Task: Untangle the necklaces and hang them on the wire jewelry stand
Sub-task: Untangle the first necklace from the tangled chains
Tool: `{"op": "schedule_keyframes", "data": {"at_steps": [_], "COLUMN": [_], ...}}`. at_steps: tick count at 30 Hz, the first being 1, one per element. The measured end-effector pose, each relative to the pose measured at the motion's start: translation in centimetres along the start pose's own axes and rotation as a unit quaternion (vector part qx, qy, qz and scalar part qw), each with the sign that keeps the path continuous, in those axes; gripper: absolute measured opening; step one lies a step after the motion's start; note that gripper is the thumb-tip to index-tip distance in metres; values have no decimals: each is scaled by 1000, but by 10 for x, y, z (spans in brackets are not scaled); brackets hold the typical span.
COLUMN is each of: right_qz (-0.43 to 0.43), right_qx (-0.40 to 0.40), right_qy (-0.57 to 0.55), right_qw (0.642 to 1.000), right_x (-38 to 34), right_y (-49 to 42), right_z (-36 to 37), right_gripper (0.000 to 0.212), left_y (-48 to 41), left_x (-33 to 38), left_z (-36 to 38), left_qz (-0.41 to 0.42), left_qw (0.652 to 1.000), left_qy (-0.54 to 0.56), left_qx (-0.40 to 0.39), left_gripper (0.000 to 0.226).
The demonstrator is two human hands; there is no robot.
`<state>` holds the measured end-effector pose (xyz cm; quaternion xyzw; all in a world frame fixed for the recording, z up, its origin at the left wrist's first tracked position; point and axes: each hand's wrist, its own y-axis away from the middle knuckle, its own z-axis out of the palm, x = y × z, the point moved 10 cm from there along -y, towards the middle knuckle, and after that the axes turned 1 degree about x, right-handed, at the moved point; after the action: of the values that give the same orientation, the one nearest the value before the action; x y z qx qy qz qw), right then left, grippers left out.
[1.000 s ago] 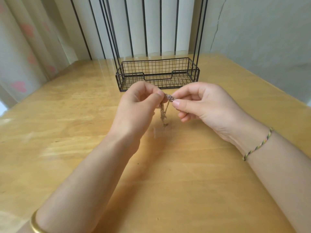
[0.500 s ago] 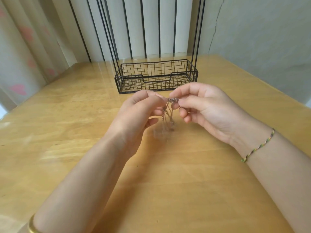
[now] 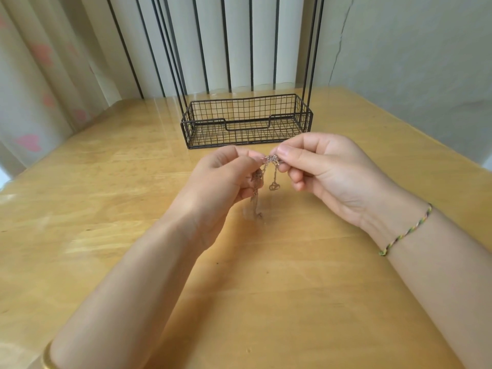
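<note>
Count: two hands, one stand, one knot of fine chain; the number of necklaces in it cannot be told.

The necklaces (image 3: 271, 159) are thin metal link chain, silvery pink, bunched into a small tangle held in the air above the table (image 3: 266, 288), in front of the stand (image 3: 246, 109). Two lengths are seen hanging from the knot. The shorter one ends in a small open looped pendant (image 3: 274, 186); the longer one is blurred and reaches down toward the tabletop.

The stand is black wire: one shallow rectangular mesh basket with thin straight rods rising from its ends. Nothing is hung on the part in view. The table is glossy yellow wood.

The left hand (image 3: 223, 179) is closed narrowly: the knot's left side is pinched by thumb and forefinger, and the long chain is touched by the curled lower fingers. The right hand (image 3: 327, 177) pinches the knot's right side likewise, the other fingers being curled inward.

One braided cord bracelet (image 3: 407, 230) is worn on the right wrist, one gold bangle (image 3: 46, 355) on the left.
</note>
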<state>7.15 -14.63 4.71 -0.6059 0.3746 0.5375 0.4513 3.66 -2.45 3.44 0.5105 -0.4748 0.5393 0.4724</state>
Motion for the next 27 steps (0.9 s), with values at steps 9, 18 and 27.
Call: {"op": "schedule_keyframes", "data": {"at_steps": [9,18,27], "right_qz": [-27,5,25], "right_qx": [6,-34,1], "right_qy": [24,-29,74], "right_qw": [999,999,997], "right_x": [-7,-3,4], "right_y": [0,0,1], "right_z": [0,4,0], "right_gripper": [8,6,5], "left_y": [2,2,-2], "left_x": [-6,-7,-8], "left_z": [12,10,-2], "left_qz": [-23,-25,1], "left_qw": [998,998,998], "left_qy": [-17,8,-65], "left_qx": [-62,-50,4], "left_gripper": [16,11,11]}}
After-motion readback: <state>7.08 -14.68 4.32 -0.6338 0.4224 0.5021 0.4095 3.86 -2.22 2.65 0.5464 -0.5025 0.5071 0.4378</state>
